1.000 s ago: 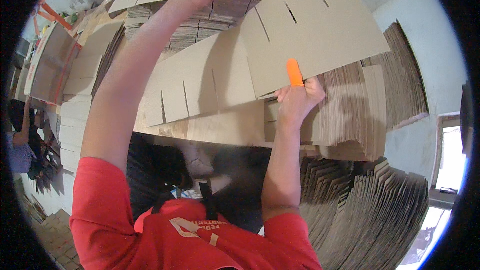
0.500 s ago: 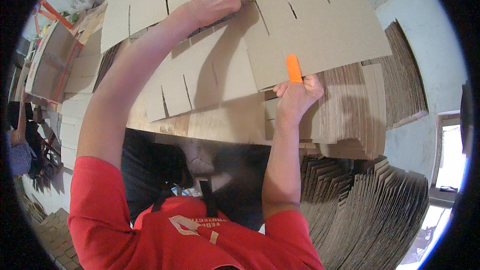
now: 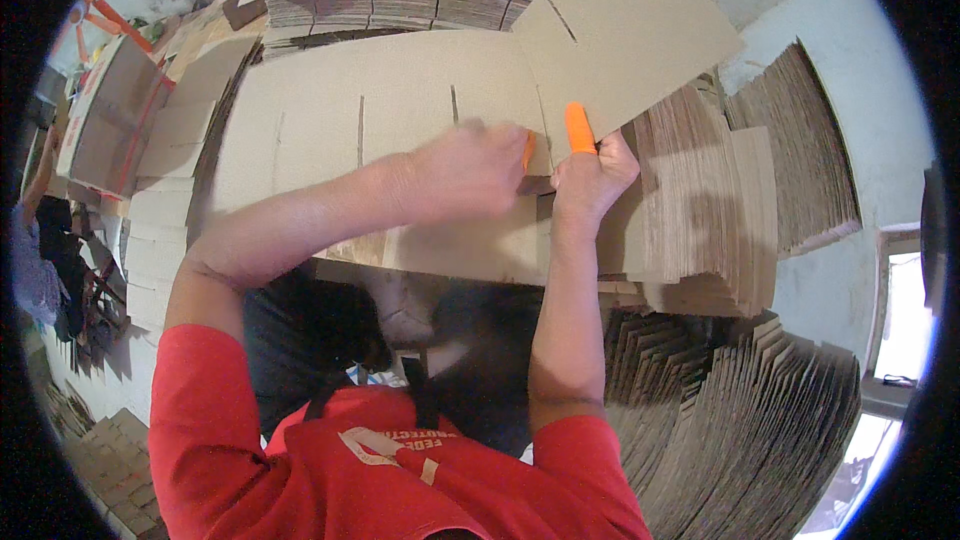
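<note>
A large slotted cardboard sheet (image 3: 630,40) slants up at the right along a crease; a cardboard panel with dark slots (image 3: 310,130) spreads to the left. My right hand (image 3: 598,178) pinches the near edge by the crease, its thumb in an orange cover (image 3: 579,128) lying on top. Close beside it, my left hand (image 3: 465,168) is curled and blurred by motion, with orange showing at its thumb side. Whether its fingers grip the board edge is hidden.
Bundled slotted cardboard (image 3: 400,2) lies at the far side of the table. Tall cardboard stacks (image 3: 685,190) stand right of my hand, more (image 3: 740,420) below them. An orange fan (image 3: 98,8) and a carton (image 3: 105,120) are at the left.
My left hand has come down toward me from the far end of the crease to beside my right hand. The left panel has shifted, uncovering the far bundles; the right hand has barely moved.
</note>
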`<state>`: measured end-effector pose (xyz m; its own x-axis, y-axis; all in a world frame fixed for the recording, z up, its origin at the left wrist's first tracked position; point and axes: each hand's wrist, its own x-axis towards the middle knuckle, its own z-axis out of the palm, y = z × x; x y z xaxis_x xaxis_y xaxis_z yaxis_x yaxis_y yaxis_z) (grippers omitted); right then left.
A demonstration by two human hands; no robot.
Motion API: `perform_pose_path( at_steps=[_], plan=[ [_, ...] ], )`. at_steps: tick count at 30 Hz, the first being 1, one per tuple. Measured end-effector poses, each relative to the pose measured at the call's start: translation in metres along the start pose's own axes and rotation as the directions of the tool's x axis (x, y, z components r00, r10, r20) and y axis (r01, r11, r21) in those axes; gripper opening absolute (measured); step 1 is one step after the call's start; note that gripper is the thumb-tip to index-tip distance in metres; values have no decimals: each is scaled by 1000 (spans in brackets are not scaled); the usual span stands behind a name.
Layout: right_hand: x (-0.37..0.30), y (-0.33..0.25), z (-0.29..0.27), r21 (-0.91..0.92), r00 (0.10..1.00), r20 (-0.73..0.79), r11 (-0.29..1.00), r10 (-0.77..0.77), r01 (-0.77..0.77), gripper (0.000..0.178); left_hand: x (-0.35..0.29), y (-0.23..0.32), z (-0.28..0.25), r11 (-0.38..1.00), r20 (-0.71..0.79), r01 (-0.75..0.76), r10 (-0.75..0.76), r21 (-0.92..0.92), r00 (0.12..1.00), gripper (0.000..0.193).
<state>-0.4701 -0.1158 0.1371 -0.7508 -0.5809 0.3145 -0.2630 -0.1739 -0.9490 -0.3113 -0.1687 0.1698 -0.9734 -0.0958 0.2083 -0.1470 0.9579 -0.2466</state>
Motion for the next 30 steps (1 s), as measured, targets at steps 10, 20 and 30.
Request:
perform_pose_path(
  at_steps=[10, 20, 30],
  plan=[
    [-5, 5, 11, -51, 997, 65, 998, -39, 43, 26, 28, -222, 75, 746, -486, 615, -451, 255, 749, 87],
    [-7, -3, 1, -15, 995, 47, 996, 88, -87, 24, 30, -194, 60, 841, -317, 539, -499, 47, 806, 54],
    [-7, -5, 4, -45, 998, 52, 998, 41, -38, 30, 35, -180, 58, 890, -265, 321, -241, 324, 934, 32]
  ],
)
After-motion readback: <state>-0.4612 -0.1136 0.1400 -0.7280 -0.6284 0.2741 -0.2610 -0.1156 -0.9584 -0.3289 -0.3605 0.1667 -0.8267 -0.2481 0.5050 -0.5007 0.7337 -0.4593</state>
